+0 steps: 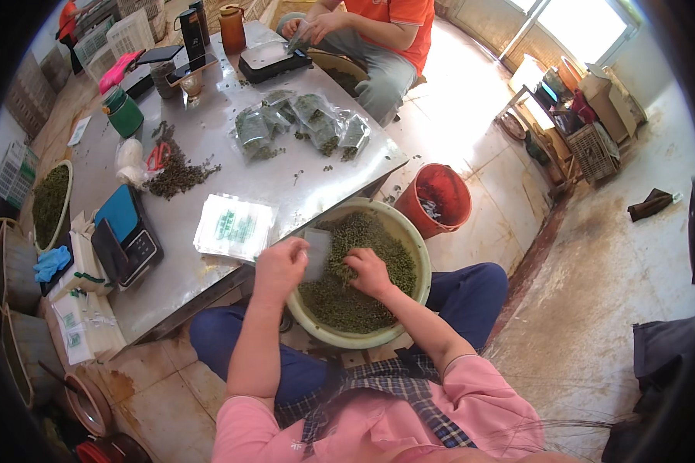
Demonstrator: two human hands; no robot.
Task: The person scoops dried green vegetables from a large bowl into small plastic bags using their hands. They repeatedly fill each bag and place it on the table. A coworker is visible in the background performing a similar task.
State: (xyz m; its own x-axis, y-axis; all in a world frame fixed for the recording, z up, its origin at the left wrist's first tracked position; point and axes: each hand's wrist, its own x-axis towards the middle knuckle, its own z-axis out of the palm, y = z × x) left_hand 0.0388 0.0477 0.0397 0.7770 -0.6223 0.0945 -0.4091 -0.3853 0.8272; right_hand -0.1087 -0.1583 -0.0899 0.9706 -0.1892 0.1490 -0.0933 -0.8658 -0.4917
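Observation:
My left hand (283, 270) pinches the edge of a see-through plastic bag (316, 253) above the left rim of a pale green basin (304, 318). The basin rests between my knees, full of small green peppercorns (355, 297), or berries much like them. My right hand (369, 272) reaches into it with fingers curled into the green heap; the fingertips are partly hidden there. A stack of flat white printed bags (234, 228) lies on the table just beyond my left hand.
Filled see-through bags (301, 123) lie on the metal table (286, 202), near a loose dark heap (176, 171). A scale (131, 239) sits at the left. A red bucket (434, 202) stands beside the basin. Across the table, a person in orange (394, 38) handles a bag near another scale (274, 60).

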